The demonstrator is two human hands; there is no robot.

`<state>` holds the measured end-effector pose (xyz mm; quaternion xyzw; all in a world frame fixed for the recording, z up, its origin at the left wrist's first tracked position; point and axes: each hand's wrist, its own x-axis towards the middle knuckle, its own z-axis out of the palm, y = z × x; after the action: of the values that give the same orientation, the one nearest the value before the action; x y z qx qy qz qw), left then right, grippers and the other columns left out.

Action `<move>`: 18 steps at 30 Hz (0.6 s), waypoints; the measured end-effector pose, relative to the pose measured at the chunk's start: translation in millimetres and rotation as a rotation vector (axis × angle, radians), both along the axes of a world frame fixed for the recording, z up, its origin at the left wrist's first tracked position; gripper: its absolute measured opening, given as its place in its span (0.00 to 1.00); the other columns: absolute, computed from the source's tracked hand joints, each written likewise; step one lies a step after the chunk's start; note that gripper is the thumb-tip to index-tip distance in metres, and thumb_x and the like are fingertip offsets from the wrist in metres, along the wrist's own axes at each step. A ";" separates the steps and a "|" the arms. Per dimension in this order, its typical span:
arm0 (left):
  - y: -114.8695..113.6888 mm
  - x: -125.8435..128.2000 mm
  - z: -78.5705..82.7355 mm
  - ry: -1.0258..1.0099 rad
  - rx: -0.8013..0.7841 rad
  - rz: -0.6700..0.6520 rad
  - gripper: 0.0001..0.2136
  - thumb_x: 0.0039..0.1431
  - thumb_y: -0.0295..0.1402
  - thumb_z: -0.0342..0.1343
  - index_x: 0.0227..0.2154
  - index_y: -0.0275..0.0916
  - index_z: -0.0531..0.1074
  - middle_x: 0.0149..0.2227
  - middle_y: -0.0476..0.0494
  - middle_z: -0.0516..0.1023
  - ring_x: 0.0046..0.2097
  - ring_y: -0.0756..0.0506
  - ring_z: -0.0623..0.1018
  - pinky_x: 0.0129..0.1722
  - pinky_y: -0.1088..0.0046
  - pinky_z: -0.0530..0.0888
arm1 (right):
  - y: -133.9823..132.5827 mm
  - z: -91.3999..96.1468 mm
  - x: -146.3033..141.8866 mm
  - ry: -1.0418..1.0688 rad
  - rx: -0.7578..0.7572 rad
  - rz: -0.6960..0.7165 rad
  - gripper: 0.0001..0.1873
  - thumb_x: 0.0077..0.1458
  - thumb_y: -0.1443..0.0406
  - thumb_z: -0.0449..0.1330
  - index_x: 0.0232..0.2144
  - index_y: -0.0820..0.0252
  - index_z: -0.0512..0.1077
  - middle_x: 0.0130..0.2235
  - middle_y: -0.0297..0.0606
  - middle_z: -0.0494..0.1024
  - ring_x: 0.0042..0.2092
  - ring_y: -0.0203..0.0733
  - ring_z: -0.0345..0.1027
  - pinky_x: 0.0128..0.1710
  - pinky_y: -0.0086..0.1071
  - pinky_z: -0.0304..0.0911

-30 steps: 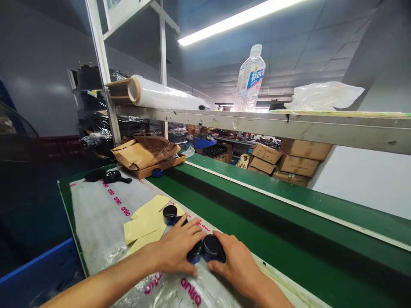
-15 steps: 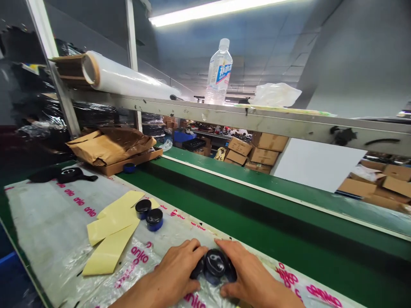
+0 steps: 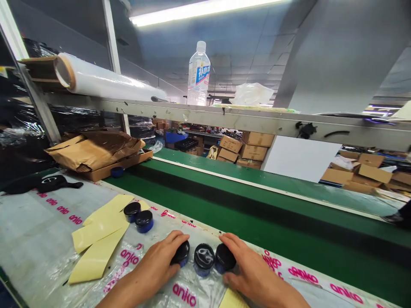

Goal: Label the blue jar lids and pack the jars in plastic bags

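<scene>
Three small round jars with glossy black tops stand in a row on the plastic-covered table. My left hand [image 3: 157,260] has its thumb and fingers around the left jar [image 3: 183,253]. Around the right jar [image 3: 225,256] curls my right hand [image 3: 248,262], thumb at the near side and fingers at the far side. Between the hands stands the middle jar [image 3: 204,256], close to the right one and apart from the left. Two more black-topped jars with blue sides [image 3: 144,221] sit farther left, beside pale yellow paper strips [image 3: 101,224].
A green conveyor belt [image 3: 205,214] runs behind the table. Brown paper fills a shallow cardboard box [image 3: 105,171] at the back left, near a black strap-like item [image 3: 58,183]. Above, a metal shelf [image 3: 244,117] carries a plastic bottle [image 3: 198,77] and a film roll [image 3: 105,79].
My hands have moved apart, and the left jar now stands away from the middle one. The view has shifted right, and a dark shape now shows at the right edge.
</scene>
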<state>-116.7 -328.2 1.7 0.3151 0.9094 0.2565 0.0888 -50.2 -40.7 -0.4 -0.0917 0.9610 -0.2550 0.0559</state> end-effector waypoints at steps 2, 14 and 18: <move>-2.2 0.0 -3.0 0.017 0.032 -0.007 0.36 0.46 0.22 0.53 0.61 0.54 0.62 0.64 0.49 0.64 0.58 0.38 0.73 0.58 0.59 0.70 | -3.7 2.2 1.9 0.018 0.023 -0.067 0.37 0.50 0.63 0.60 0.64 0.54 0.63 0.64 0.44 0.67 0.58 0.52 0.68 0.58 0.40 0.62; 14.8 9.5 19.2 -0.016 -0.050 -0.037 0.34 0.47 0.24 0.54 0.60 0.48 0.65 0.63 0.44 0.66 0.62 0.38 0.69 0.61 0.58 0.66 | 5.6 4.6 0.2 0.014 -0.019 -0.021 0.35 0.44 0.70 0.56 0.58 0.56 0.66 0.56 0.42 0.72 0.53 0.47 0.69 0.53 0.36 0.62; 15.0 5.7 18.0 -0.036 0.004 -0.065 0.32 0.47 0.24 0.54 0.58 0.49 0.66 0.59 0.46 0.70 0.59 0.39 0.72 0.59 0.60 0.68 | 7.2 6.2 1.4 0.005 -0.046 0.021 0.39 0.41 0.72 0.55 0.59 0.58 0.64 0.55 0.43 0.71 0.53 0.46 0.68 0.53 0.35 0.61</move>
<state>-111.0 -313.2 19.8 0.3399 0.8965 0.2609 0.1126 -48.7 -33.5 5.7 -0.1035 0.9540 -0.2760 0.0541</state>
